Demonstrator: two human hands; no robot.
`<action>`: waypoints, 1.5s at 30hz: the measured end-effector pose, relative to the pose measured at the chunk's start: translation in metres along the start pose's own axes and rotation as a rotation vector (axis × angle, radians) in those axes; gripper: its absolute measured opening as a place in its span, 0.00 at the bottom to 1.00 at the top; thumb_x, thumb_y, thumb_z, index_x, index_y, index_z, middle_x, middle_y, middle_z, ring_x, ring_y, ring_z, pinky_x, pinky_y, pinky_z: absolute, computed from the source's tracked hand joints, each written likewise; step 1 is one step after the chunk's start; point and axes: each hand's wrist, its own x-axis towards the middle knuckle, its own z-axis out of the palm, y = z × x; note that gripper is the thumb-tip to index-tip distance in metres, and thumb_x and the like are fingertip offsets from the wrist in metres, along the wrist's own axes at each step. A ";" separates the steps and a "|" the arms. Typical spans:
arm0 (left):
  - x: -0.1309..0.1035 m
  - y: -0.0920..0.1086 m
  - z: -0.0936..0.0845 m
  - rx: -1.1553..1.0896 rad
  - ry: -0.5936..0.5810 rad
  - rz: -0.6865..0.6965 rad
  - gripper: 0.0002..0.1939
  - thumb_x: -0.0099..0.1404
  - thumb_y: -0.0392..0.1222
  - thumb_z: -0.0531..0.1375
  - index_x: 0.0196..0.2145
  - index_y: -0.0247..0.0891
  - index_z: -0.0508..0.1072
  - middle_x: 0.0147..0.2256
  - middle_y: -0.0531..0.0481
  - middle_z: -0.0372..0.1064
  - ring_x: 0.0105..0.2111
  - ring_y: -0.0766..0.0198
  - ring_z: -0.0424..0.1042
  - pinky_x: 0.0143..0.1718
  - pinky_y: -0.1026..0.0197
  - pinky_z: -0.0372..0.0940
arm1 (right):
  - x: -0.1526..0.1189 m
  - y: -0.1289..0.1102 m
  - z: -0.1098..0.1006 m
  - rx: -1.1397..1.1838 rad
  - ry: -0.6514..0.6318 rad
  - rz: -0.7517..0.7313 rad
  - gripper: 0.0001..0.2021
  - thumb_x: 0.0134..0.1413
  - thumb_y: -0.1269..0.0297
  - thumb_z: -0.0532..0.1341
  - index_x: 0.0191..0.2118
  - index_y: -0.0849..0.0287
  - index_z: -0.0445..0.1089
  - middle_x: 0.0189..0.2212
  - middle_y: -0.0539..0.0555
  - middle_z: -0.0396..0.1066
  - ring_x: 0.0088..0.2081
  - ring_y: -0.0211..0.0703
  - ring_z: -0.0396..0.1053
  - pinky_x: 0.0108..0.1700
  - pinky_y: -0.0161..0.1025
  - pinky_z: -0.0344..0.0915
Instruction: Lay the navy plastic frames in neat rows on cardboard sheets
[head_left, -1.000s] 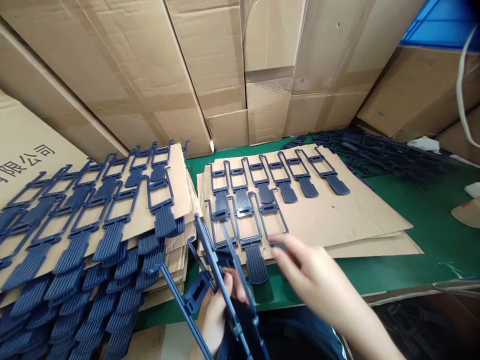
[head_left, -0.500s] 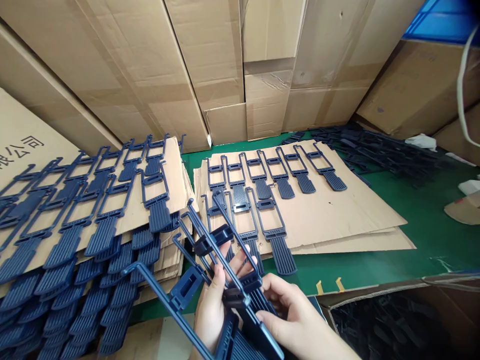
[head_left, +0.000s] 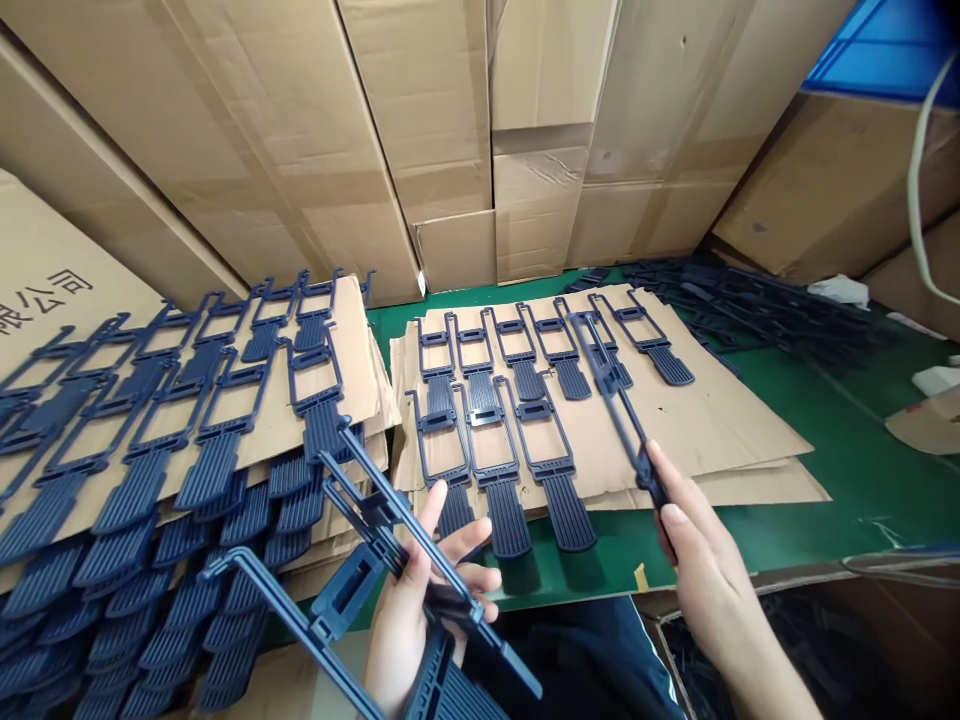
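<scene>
Several dark blue plastic frames (head_left: 420, 535) are bunched in my left hand (head_left: 401, 620), whose fingers are partly spread around them at the bottom centre. My right hand (head_left: 694, 550) pinches one separate blue frame (head_left: 619, 390) by its lower end. That frame is tilted edge-on, its hooked end pointing up over the cardboard sheet (head_left: 660, 440). Similar frames lie on this sheet in two rows, the front row on the left part, including one (head_left: 544, 440) between my hands.
At the left, layered cardboard (head_left: 360, 350) bears many more blue frames. A tangled pile of dark parts (head_left: 765, 310) sits at the back right of the green table (head_left: 787, 400). Tall cartons (head_left: 420, 120) stand behind. An open box (head_left: 810, 650) of dark parts is at the lower right.
My right hand has moved right and away from the bunch, with one frame now separate in it. My left hand has shifted slightly left and down with the other frames.
</scene>
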 end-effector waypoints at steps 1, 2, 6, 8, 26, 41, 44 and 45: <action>-0.001 0.000 0.003 0.005 0.034 0.000 0.35 0.63 0.39 0.55 0.62 0.52 0.41 0.39 0.46 0.75 0.30 0.59 0.76 0.26 0.61 0.72 | 0.004 0.006 -0.003 -0.093 0.018 -0.009 0.24 0.59 0.53 0.45 0.59 0.50 0.57 0.49 0.54 0.64 0.51 0.46 0.61 0.50 0.43 0.61; -0.001 0.000 0.006 0.013 0.067 -0.002 0.36 0.63 0.39 0.56 0.62 0.51 0.42 0.37 0.47 0.75 0.28 0.60 0.75 0.24 0.62 0.72 | 0.007 0.012 -0.004 -0.168 0.018 0.008 0.25 0.58 0.52 0.46 0.60 0.49 0.55 0.50 0.54 0.63 0.52 0.47 0.60 0.50 0.44 0.61; 0.000 -0.004 0.014 0.059 0.182 0.005 0.35 0.61 0.41 0.59 0.62 0.46 0.48 0.31 0.48 0.75 0.22 0.64 0.73 0.20 0.66 0.70 | 0.009 0.021 -0.002 -0.346 -0.025 0.108 0.29 0.57 0.49 0.47 0.62 0.52 0.52 0.41 0.56 0.66 0.41 0.47 0.68 0.39 0.42 0.66; 0.000 -0.005 0.015 0.083 0.227 0.008 0.31 0.60 0.43 0.60 0.60 0.44 0.55 0.30 0.48 0.75 0.20 0.66 0.71 0.18 0.66 0.69 | 0.008 0.019 0.001 -0.407 -0.061 0.121 0.29 0.56 0.50 0.47 0.62 0.54 0.52 0.37 0.56 0.65 0.36 0.46 0.68 0.35 0.41 0.66; 0.002 -0.005 0.010 0.053 0.162 -0.110 0.29 0.65 0.43 0.52 0.61 0.49 0.49 0.38 0.47 0.74 0.35 0.58 0.75 0.30 0.57 0.73 | 0.013 -0.011 0.016 -0.595 -0.104 0.050 0.27 0.57 0.52 0.45 0.58 0.63 0.58 0.51 0.63 0.57 0.43 0.50 0.67 0.34 0.42 0.67; 0.029 -0.030 0.057 0.059 0.171 -0.017 0.36 0.61 0.48 0.57 0.62 0.52 0.43 0.44 0.43 0.72 0.43 0.52 0.72 0.37 0.53 0.70 | -0.029 -0.051 0.018 0.222 -0.535 0.133 0.21 0.49 0.47 0.58 0.42 0.58 0.72 0.38 0.57 0.72 0.40 0.49 0.68 0.43 0.42 0.66; 0.038 -0.026 0.058 0.041 0.088 -0.025 0.35 0.63 0.48 0.55 0.62 0.54 0.40 0.52 0.42 0.65 0.50 0.51 0.67 0.35 0.55 0.71 | -0.022 -0.041 0.015 0.333 -0.459 0.227 0.22 0.53 0.46 0.54 0.41 0.61 0.69 0.31 0.56 0.71 0.32 0.43 0.68 0.37 0.39 0.66; 0.041 -0.023 0.056 0.045 0.062 -0.026 0.34 0.64 0.47 0.55 0.62 0.55 0.41 0.54 0.43 0.63 0.51 0.52 0.66 0.34 0.56 0.72 | -0.017 -0.037 0.011 0.373 -0.420 0.224 0.22 0.54 0.47 0.53 0.42 0.61 0.68 0.31 0.56 0.71 0.30 0.41 0.67 0.36 0.38 0.66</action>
